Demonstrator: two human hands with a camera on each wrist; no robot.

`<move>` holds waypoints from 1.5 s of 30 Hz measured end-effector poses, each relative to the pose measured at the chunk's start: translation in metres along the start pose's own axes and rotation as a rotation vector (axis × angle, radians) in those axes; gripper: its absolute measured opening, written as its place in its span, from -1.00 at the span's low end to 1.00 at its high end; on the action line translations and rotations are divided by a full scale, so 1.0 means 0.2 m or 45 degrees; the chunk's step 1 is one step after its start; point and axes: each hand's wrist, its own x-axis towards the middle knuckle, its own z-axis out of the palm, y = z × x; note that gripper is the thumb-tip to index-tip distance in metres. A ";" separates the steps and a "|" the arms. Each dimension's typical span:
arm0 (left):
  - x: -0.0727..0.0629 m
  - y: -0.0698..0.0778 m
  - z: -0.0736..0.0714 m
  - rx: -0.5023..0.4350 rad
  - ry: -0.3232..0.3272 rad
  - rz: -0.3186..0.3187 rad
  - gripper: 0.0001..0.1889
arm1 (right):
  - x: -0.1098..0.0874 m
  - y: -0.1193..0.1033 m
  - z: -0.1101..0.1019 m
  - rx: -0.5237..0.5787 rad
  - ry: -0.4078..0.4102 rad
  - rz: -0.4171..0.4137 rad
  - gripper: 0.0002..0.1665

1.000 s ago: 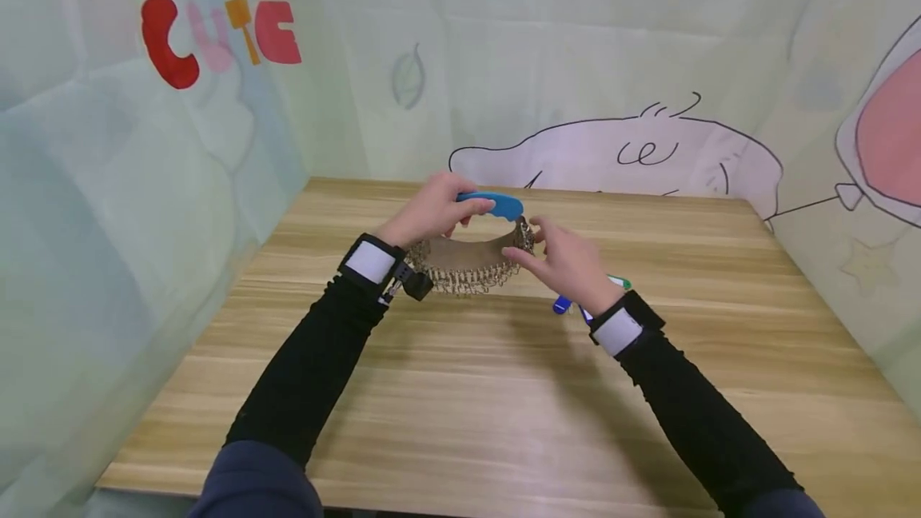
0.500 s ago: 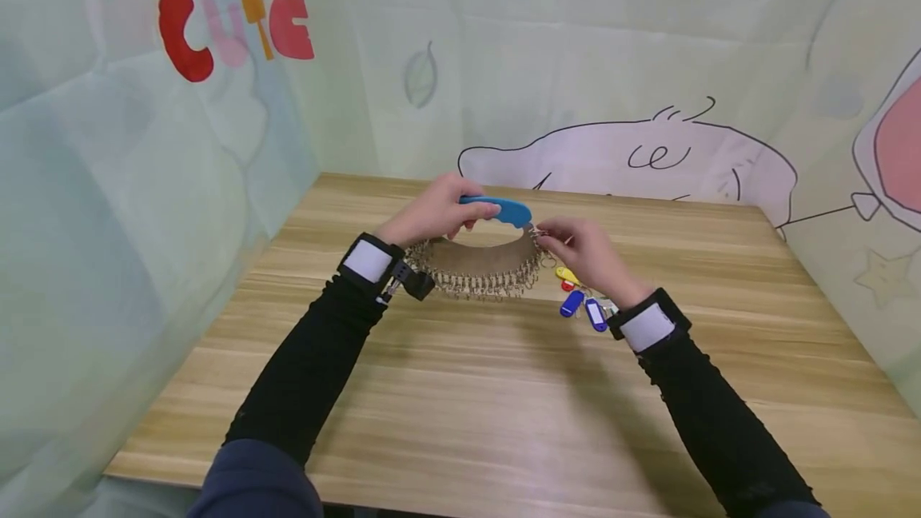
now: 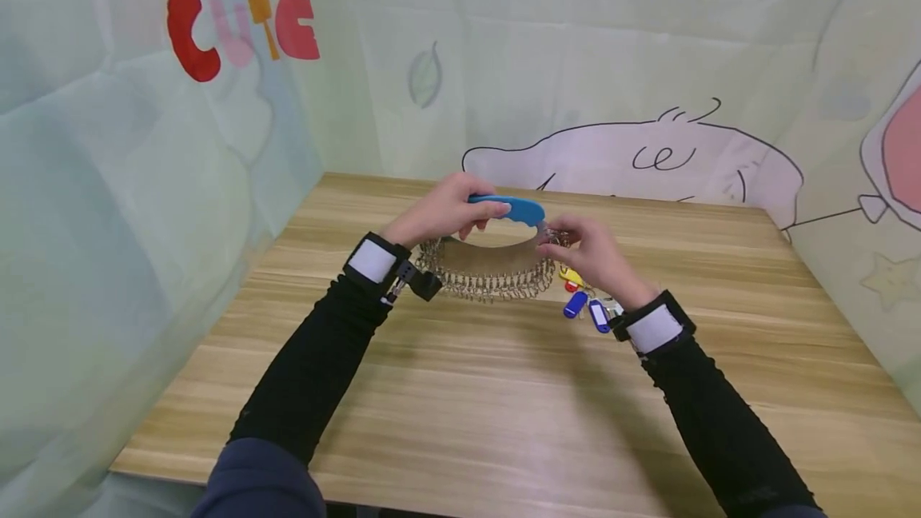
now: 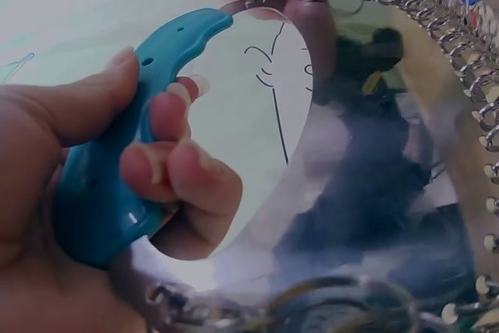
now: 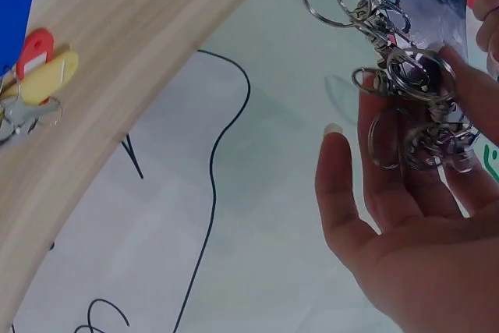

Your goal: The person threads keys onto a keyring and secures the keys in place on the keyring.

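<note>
My left hand (image 3: 456, 205) grips the blue handle (image 3: 521, 210) of a key ring holder. Its curved, shiny metal plate (image 4: 374, 154) hangs below the handle, above the table. Small metal clasps with rings (image 3: 496, 286) line the outer edge of the plate. At the right end of the plate, my right hand (image 3: 592, 256) pinches a cluster of key rings (image 5: 421, 83). In the right wrist view, several rings lie against its fingers, with the thumb on the other side. The left wrist view shows the thumb and fingers wrapped round the handle.
Plastic key tags lie on the wooden table (image 3: 460, 406) below my right hand: a blue one (image 3: 575, 304), a blue and white one (image 3: 598, 315), a yellow one (image 3: 571, 276) and a red one (image 5: 35, 52). A printed cloth backdrop (image 3: 561, 78) stands behind the table.
A second ago the right thumb and fingers stood apart at the plate's end; now they have closed on the rings. The holder has shifted slightly right in the head view, and more tags show.
</note>
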 end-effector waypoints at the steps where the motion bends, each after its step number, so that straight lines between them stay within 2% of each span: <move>1: 0.00 0.00 0.00 -0.006 -0.005 0.002 -0.71 | -0.01 0.00 -0.01 -0.014 0.017 -0.008 -0.80; 7: 0.01 -0.01 0.02 -0.023 -0.027 0.015 -0.71 | -0.04 0.02 -0.04 -0.077 0.052 -0.044 -0.80; 11: 0.02 -0.01 0.03 -0.022 -0.020 0.008 -0.72 | -0.05 0.02 -0.04 -0.129 0.099 -0.013 -0.69; 13: 0.02 0.00 0.03 -0.001 -0.012 0.006 -0.72 | -0.06 0.01 -0.03 -0.169 0.172 -0.001 -0.62; 15: 0.02 0.00 0.04 0.024 0.001 0.000 -0.72 | -0.07 -0.01 0.00 -0.222 0.293 -0.035 -0.62; 17: 0.02 0.01 0.04 0.041 0.012 -0.004 -0.72 | -0.07 -0.03 0.03 -0.266 0.423 -0.113 -0.70; 19: 0.02 0.01 0.05 0.038 0.017 -0.019 -0.73 | -0.08 -0.08 0.08 -0.271 0.461 -0.217 -0.81; 21: 0.02 0.01 0.05 0.013 0.020 -0.033 -0.74 | -0.07 -0.12 0.13 -0.249 0.378 -0.298 -0.89; 23: 0.03 0.01 0.06 -0.007 0.023 -0.040 -0.75 | -0.07 -0.18 0.19 -0.178 0.186 -0.325 -0.91; 25: 0.03 0.02 0.07 -0.017 0.031 -0.040 -0.76 | -0.05 -0.22 0.24 -0.078 -0.006 -0.293 -0.85; 28: 0.05 0.02 0.09 -0.008 0.059 -0.031 -0.76 | -0.03 -0.27 0.30 0.033 -0.142 -0.206 -0.75; 31: 0.06 0.03 0.11 0.024 0.096 -0.029 -0.75 | -0.02 -0.30 0.34 0.111 -0.161 -0.156 -0.70; 33: 0.07 0.04 0.12 0.037 0.119 -0.028 -0.75 | -0.02 -0.32 0.37 0.124 -0.152 -0.167 -0.69; 39: 0.07 0.05 0.15 0.029 0.161 -0.005 -0.72 | -0.03 -0.34 0.41 0.002 -0.102 -0.369 -0.59; 42: 0.07 0.04 0.14 0.007 0.167 0.004 -0.71 | -0.04 -0.33 0.40 -0.040 -0.078 -0.433 -0.66; 45: 0.06 0.04 0.13 -0.033 0.159 0.006 -0.72 | -0.05 -0.30 0.35 -0.079 -0.011 -0.413 -0.81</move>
